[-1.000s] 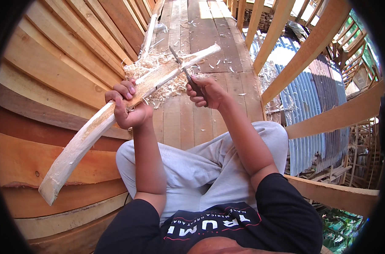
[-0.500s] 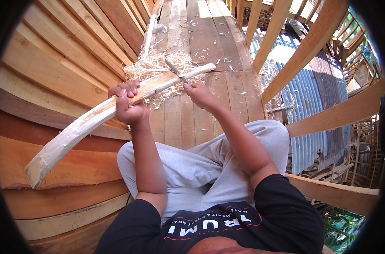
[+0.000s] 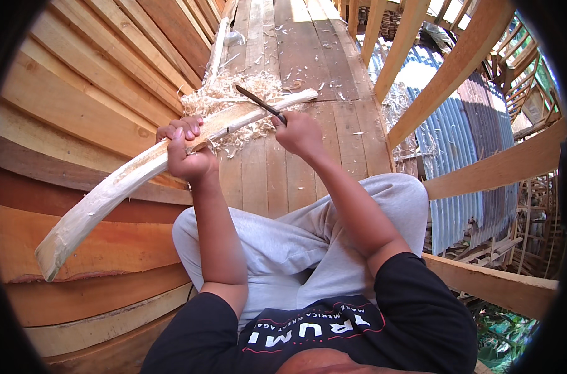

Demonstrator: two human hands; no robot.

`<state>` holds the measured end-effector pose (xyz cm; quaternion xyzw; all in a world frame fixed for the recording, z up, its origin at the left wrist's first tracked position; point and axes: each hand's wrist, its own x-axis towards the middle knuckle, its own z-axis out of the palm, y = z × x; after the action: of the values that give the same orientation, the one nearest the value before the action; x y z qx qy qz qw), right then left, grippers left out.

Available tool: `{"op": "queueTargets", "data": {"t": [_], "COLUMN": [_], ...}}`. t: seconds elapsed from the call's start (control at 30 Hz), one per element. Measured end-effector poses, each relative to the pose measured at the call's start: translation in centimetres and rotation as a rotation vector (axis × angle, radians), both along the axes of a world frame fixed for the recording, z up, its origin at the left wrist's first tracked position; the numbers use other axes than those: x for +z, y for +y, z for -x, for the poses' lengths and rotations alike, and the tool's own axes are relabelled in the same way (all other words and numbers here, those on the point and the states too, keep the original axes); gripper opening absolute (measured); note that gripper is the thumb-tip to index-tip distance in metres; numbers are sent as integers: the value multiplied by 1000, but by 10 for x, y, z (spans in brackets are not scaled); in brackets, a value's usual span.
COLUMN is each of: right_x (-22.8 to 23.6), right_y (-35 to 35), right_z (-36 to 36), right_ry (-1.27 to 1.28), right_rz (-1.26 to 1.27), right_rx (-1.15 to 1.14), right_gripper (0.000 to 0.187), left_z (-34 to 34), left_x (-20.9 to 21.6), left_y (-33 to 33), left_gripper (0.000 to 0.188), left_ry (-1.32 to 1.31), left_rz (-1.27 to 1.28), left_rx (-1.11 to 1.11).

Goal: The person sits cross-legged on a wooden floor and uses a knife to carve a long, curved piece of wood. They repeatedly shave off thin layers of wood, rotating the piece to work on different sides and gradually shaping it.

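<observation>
A long, curved, pale wooden pole [image 3: 102, 198], stripped of bark, slants from the lower left up to the middle of the floor. My left hand [image 3: 189, 149] is closed around its middle part, thumb on top. In my right hand [image 3: 298, 132] is a knife [image 3: 258, 101], its handle inside the fist and its dark narrow blade pointing up and left. The blade crosses over the far part of the pole; I cannot tell whether it touches the wood. Curled wood shavings [image 3: 233, 93] lie heaped under and beyond the pole.
Wooden plank walls [image 3: 77, 103] rise close on the left. Scattered shavings dot the plank floor [image 3: 333, 146]. Slanted wooden posts [image 3: 458, 68] stand on the right, with corrugated metal sheets [image 3: 458, 168] beyond them. My crossed legs [image 3: 383, 199] in grey trousers are below my hands.
My right hand has shifted slightly up and right, and the knife has turned so its blade points further left. The pole and my left hand have moved only a little.
</observation>
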<state>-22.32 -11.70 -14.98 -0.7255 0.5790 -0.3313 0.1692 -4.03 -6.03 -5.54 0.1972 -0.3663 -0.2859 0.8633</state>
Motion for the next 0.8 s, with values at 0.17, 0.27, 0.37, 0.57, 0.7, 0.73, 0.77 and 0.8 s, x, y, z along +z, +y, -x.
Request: {"op": "queueTargets", "data": {"t": [0.17, 0.27, 0.37, 0.57, 0.7, 0.73, 0.77, 0.8], "right_x": [25, 13, 12, -14, -2, 9, 5, -2], "right_y": [-9, -17, -16, -5, -8, -8, -18, -31], "right_z": [20, 23, 16, -5, -8, -6, 5, 19], "right_ry": [-851, -1034, -905, -224, -394, -498, -678, -862], "right_rz": [-1292, -1359, -1202, -119, -524, -845, -1033, -1218], "right_rx": [556, 471, 321, 5, 103, 174, 220, 268], "right_gripper": [47, 45, 45, 48, 49, 49, 50, 50], "left_z": [-8, -6, -5, -2, -8, -11, -8, -3], "left_x": [-1, -1, 1, 2, 1, 1, 2, 3], "left_y": [5, 5, 6, 5, 7, 9, 8, 7], "left_gripper": [8, 8, 8, 9, 11, 11, 11, 11], "left_ry": [72, 29, 16, 9, 30, 32, 40, 21], "left_rz": [-20, -11, -22, -18, -13, -9, -3, -2], "left_rx": [-1, -7, 3, 2, -12, -15, -32, -33]}}
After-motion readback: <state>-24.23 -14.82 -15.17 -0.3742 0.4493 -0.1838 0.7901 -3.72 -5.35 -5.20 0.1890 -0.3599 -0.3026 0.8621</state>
